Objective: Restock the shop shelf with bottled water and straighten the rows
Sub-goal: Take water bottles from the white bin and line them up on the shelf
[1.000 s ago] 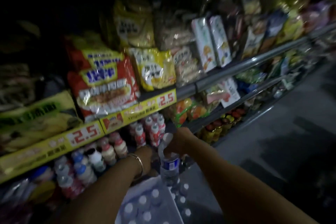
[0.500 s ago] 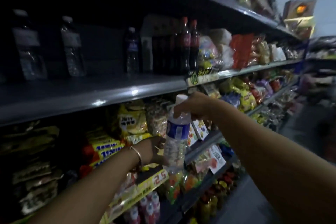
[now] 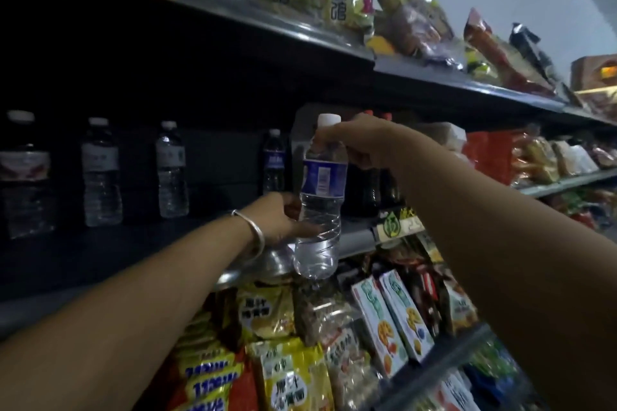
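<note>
A clear water bottle [image 3: 320, 203] with a blue label and white cap hangs upright in front of the dark shelf's edge [image 3: 354, 238]. My right hand [image 3: 360, 140] pinches its neck just under the cap. My left hand [image 3: 283, 220], with a silver bangle on the wrist, grips the bottle's lower half from the left. On the shelf behind stand a blue-label bottle [image 3: 273, 162] and three white-label water bottles [image 3: 171, 170] spaced apart to the left.
Dark cola bottles [image 3: 370, 190] stand just right of the held bottle. Snack bags fill the shelf above [image 3: 347, 7] and the shelf below [image 3: 290, 374]. Juice cartons [image 3: 390, 320] lean at lower right. More packets line the shelf further right.
Both hands have lifted the bottle from the case on the floor up to the water shelf. My view has swung upward from the lower shelves to this shelf.
</note>
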Available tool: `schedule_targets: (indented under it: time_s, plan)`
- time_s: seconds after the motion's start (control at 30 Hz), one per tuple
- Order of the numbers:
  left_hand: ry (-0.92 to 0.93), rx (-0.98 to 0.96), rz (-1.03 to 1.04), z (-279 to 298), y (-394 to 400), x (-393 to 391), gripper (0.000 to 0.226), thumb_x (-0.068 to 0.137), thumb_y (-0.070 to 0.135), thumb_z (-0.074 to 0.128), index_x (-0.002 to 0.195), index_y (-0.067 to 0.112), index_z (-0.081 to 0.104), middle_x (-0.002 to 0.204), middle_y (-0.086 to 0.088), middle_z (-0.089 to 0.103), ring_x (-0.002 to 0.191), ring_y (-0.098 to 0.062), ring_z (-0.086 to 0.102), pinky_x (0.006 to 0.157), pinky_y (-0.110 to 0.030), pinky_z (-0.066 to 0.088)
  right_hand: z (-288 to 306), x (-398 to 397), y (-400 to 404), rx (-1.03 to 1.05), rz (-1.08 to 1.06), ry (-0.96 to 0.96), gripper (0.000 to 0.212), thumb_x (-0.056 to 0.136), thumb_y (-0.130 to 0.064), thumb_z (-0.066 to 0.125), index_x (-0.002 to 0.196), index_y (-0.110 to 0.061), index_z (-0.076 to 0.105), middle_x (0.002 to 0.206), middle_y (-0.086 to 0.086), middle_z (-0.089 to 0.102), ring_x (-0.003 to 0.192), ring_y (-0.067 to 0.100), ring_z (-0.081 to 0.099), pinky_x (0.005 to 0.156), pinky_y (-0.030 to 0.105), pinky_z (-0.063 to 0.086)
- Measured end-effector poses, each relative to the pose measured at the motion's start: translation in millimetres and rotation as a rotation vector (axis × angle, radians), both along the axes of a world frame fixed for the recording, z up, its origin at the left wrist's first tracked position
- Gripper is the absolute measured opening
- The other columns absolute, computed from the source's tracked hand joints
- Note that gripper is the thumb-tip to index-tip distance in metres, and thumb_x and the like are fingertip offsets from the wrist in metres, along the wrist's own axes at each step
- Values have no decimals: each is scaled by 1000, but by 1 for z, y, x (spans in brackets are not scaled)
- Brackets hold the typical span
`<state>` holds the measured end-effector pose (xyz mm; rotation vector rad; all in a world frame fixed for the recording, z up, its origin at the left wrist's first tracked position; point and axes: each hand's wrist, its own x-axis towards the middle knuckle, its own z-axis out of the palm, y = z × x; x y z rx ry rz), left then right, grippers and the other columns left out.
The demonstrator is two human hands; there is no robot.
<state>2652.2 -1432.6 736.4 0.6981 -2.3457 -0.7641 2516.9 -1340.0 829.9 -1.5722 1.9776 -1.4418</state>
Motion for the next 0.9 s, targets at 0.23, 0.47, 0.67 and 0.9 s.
schedule_targets:
  time_s: [0.23,0.47,0.67,0.9]
  plan:
    - [98,42,81,35,-57,-23,18,74,28,75,87,26,62,83,14,65,82,-3,61,74,-16,45,32,-29,-76,-148,125,-13,26,79,-23,70,95,-6,58,74,3,58,56,11,54,33,9,36]
    - [119,96,173,38,-108,-48,27,80,15,70,105,8,63,83,8,64,72,0,58,52,-3,43,39,-56,-145,-197,174,20,23,79,-24,71,72,-12,52,72,1,55,61,11,53,42,16,42]
    - [-20,58,313,26,-144,-57,37,79,17,72,110,1,61,106,-7,66,92,-13,59,85,-22,46,23,-70,-205,-235,162,-2,31,72,-25,79,65,-13,52,74,3,57,64,15,56,49,23,43]
    - [-83,18,389,10,-166,-68,35,82,19,69,112,3,61,112,-10,65,99,-20,62,87,-24,47,11,-81,-243,-197,224,-89,30,76,-30,75,72,-8,56,80,7,60,65,18,59,54,25,46]
